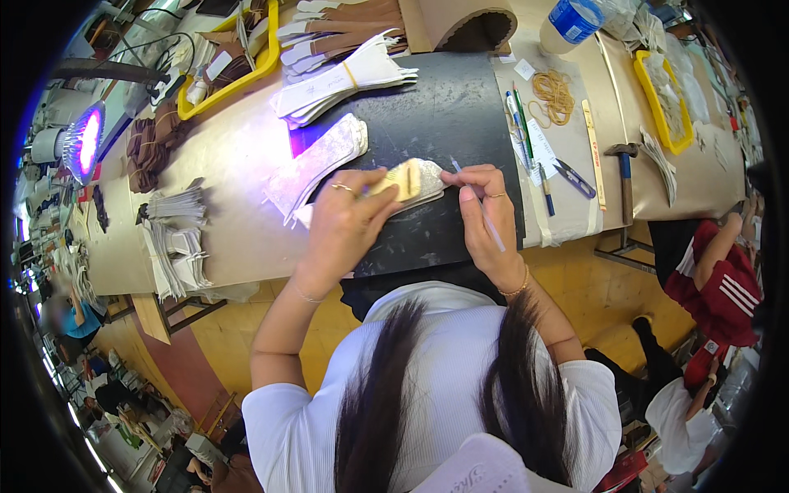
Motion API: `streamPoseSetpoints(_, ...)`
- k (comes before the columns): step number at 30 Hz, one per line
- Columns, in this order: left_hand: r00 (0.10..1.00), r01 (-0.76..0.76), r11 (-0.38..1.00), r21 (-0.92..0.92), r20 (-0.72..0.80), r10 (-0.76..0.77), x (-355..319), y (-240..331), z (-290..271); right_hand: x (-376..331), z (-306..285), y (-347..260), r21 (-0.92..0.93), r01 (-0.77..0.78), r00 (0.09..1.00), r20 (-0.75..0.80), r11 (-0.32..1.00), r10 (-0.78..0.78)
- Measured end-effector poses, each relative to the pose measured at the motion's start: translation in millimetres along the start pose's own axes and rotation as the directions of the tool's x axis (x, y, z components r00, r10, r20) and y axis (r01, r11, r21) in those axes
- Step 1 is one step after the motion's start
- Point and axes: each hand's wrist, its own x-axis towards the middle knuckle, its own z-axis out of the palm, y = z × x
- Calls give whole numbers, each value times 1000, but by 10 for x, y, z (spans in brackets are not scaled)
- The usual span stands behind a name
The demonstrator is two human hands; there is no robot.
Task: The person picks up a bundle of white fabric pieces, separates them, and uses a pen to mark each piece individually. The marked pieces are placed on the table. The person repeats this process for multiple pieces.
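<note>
My left hand (349, 218) is closed on a small pale yellow, card-like piece (408, 178) with a dark slot in it. That piece lies over one end of a whitish, mottled flat strip (431, 182) on a black mat (460, 107). Thumb and forefinger of my right hand (491, 222) meet near the strip's right end. A slim pale pen (495, 233) is held in that same hand, slanting across the fingers. Just beyond my left hand lies a stack of similar mottled pieces (325, 156). What lies under my left fingers is hidden.
Behind sits a white bundle (345, 80) in a rubber band. Right of the mat are pens (519, 127), thread snips (575, 179), rubber bands (552, 97), a ruler (594, 152) and a hammer (626, 177). A lit purple lamp (85, 144) stands left. Another person (719, 279) sits at right.
</note>
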Motion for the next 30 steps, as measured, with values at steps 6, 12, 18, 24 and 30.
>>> streamPoseSetpoints(6, 981, 57, 988, -144, -177, -82, 9, 88, -232, 12, -109, 41, 32, -27, 999, 29, 999, 26)
streamPoseSetpoints(12, 940, 307, 911, -274, -62, -335, 48, 184, -336, 73, -112, 20, 82, -28, 999, -30, 996, 31)
streamPoseSetpoints(18, 982, 181, 957, -228, 102, -161, -79, 17, 73, 60, -58, 45, 56, -40, 999, 36, 998, 38)
streamPoseSetpoints(24, 999, -34, 999, -14, -12, 33, -43, -24, 138, 69, -48, 64, 45, -42, 998, 38, 998, 41)
streamPoseSetpoints(30, 996, -86, 993, 83, -25, 89, -57, -35, 211, 76, -27, 74, 54, -31, 999, 44, 998, 29)
